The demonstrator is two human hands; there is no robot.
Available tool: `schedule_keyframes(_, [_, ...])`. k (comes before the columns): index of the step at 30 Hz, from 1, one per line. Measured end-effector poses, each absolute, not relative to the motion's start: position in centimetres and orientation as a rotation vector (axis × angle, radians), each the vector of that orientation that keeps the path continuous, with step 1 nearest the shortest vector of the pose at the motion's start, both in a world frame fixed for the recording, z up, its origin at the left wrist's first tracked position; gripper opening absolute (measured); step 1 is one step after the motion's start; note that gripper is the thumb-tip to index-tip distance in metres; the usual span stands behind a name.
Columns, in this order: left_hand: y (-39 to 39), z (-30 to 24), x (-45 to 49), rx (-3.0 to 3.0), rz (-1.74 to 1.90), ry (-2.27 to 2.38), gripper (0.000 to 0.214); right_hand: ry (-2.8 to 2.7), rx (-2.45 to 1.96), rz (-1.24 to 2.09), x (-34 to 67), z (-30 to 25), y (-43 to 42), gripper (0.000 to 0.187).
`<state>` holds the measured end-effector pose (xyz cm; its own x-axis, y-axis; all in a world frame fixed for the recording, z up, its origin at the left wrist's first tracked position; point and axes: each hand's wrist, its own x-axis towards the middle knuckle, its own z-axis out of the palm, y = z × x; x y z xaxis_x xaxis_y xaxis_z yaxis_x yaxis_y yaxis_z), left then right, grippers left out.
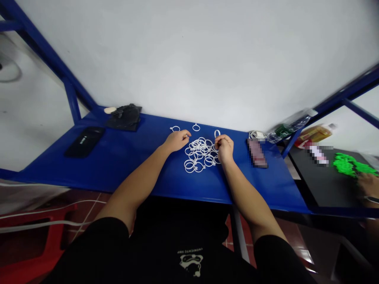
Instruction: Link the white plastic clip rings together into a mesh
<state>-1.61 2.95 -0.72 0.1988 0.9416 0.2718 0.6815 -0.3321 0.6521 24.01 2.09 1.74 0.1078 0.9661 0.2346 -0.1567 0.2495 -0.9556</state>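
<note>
A loose pile of thin white plastic rings point(197, 148), each with a small tab, lies on the blue table point(148, 169) between my hands. At the pile's upper left edge, my left hand point(177, 141) has its fingers curled together. Whatever they may hold is too small to make out. On the right side of the pile, my right hand point(225, 148) is closed, with a white ring point(217, 133) standing up from its fingertips. Behind my hands, two single rings lie apart from the pile, one left ring point(175, 128) and one middle ring point(196, 127).
A black case point(84, 142) and a crumpled black bag point(126, 117) lie at left. Toward the right are a blurred phone-shaped object point(257, 153), a white cable point(257, 135) and a plastic bottle point(291, 125). Another person's hand point(368, 184) works by green pieces point(346, 164).
</note>
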Motion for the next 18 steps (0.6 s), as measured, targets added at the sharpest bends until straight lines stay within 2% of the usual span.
schedule_keyframes(2, [3.22, -1.07, -1.55, 2.085, 1.011, 1.494, 0.021, -1.14, -0.942, 1.037, 23.98, 1.72, 2.05, 0.01])
schedule_keyframes(7, [3.59, -1.35, -1.4, 2.14, 1.241, 1.479, 0.043, -1.211, -0.996, 1.03, 23.88, 1.55, 1.89, 0.015])
schedule_keyframes(14, [3.49, -1.0, -1.04, 2.156, 1.299, 1.544, 0.051, -1.323, -1.016, 1.047, 23.65, 0.98, 1.74, 0.012])
schedule_keyframes(18, [3.33, -0.81, -0.92, 2.106, 1.306, 1.55, 0.039, -1.356, -1.036, 1.04, 23.64, 0.88, 1.74, 0.012])
